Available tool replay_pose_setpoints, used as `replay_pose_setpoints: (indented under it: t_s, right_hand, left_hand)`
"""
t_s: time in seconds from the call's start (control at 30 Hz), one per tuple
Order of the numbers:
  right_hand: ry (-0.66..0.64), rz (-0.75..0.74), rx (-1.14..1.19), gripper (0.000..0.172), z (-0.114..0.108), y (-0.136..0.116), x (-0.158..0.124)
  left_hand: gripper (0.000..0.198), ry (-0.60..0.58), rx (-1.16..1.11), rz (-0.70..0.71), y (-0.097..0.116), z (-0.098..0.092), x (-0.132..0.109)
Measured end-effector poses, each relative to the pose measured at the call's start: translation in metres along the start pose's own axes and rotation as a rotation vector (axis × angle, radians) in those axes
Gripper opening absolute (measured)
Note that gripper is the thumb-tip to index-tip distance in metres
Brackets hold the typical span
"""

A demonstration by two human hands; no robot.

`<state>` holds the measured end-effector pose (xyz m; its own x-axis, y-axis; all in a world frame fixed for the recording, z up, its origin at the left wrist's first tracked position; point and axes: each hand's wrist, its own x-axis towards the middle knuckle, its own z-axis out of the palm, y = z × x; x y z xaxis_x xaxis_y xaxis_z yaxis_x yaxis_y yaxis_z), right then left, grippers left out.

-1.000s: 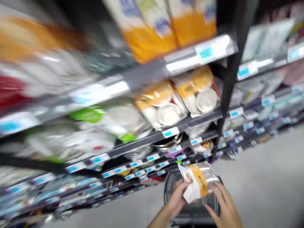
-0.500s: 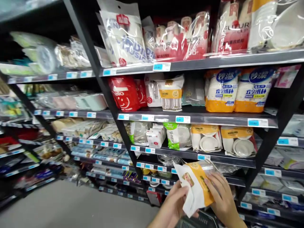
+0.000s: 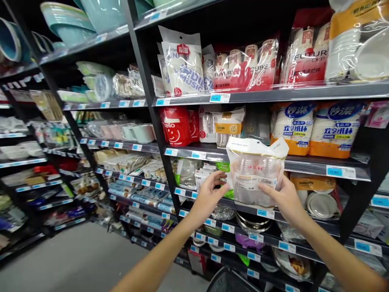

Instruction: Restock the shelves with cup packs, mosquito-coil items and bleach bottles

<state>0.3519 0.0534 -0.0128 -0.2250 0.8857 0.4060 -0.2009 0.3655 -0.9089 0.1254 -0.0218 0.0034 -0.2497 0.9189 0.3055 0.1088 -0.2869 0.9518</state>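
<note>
A pack of clear plastic cups is held upright in front of the shelves, its printed label and barcode turned towards me. My right hand grips its right side, thumb across the front and the other fingers hidden behind. Just left of the pack, my left hand has its thumb and fingers apart and holds nothing. Behind the pack, on the middle shelf, stands a similar cup pack with an orange band. A red bag with a smiling face is to its left.
Paper cup packs in orange and white fill the right of the middle shelf. Bagged cups line the shelf above. Packs of white plates sit lower right. A dark basket shows at the bottom edge, beside the grey floor.
The cup pack has been raised towards the middle shelf and turned, its white labelled side now facing me. My left hand has let go of it. The view has shifted left.
</note>
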Motion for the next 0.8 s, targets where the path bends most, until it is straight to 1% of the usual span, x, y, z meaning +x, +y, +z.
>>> replay_pose_setpoints:
  t_s: [0.1, 0.17, 0.3, 0.37, 0.47, 0.57, 0.63, 0.7, 0.8]
  right_hand:
    - [-0.052, 0.076, 0.168, 0.054, 0.019, -0.014, 0.03]
    - [-0.06, 0.139, 0.257, 0.051, 0.036, -0.025, 0.048]
    - [-0.036, 0.285, 0.321, 0.036, 0.073, -0.04, 0.086]
    - [-0.028, 0.285, 0.316, 0.031, 0.092, -0.041, 0.105]
    - [0.012, 0.208, 0.283, 0.03, 0.117, -0.039, 0.123]
    - [0.009, 0.135, 0.235, 0.032, 0.135, -0.044, 0.122]
    - [-0.02, 0.144, 0.211, 0.033, 0.142, -0.049, 0.112]
    - [-0.009, 0.185, 0.202, 0.039, 0.143, -0.052, 0.099]
    - [0.075, 0.237, 0.19, 0.033, 0.142, -0.047, 0.086]
  left_hand:
    - [0.059, -0.042, 0.111, 0.065, 0.006, -0.013, 0.041]
    - [0.056, -0.117, 0.108, 0.042, 0.015, -0.022, 0.066]
    - [0.047, -0.282, 0.005, -0.048, 0.033, -0.042, 0.111]
    - [0.044, -0.349, -0.041, -0.051, 0.04, -0.051, 0.134]
    - [0.04, -0.427, -0.097, -0.029, 0.045, -0.065, 0.161]
    - [0.038, -0.47, -0.193, -0.05, 0.047, -0.08, 0.174]
    - [0.036, -0.491, -0.304, -0.122, 0.045, -0.09, 0.175]
    - [0.035, -0.535, -0.437, -0.264, 0.039, -0.099, 0.169]
    - [0.037, -0.644, -0.647, -0.503, 0.028, -0.103, 0.153]
